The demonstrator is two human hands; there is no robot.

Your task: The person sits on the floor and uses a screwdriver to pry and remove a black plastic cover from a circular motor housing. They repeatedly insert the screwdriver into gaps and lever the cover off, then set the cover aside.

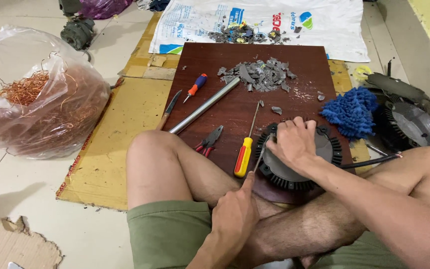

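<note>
My right hand (292, 143) presses down on a round black finned motor part (324, 152) that lies on a dark brown board (304, 65). My left hand (235, 214) grips the handle of a thin metal tool (260, 159) whose tip pokes into the part's left edge under my right fingers. A yellow and red screwdriver (244, 155) lies just left of the part. Red-handled pliers (209, 141) rest beside my left knee.
A heap of grey broken pieces (260, 74), a metal rod (205, 105), a small orange and blue screwdriver (195, 87) and a knife (167, 110) lie on or by the board. A plastic bag of copper wire (41, 104) sits left. A blue mop cloth (349, 110) and another round part (414, 124) sit right.
</note>
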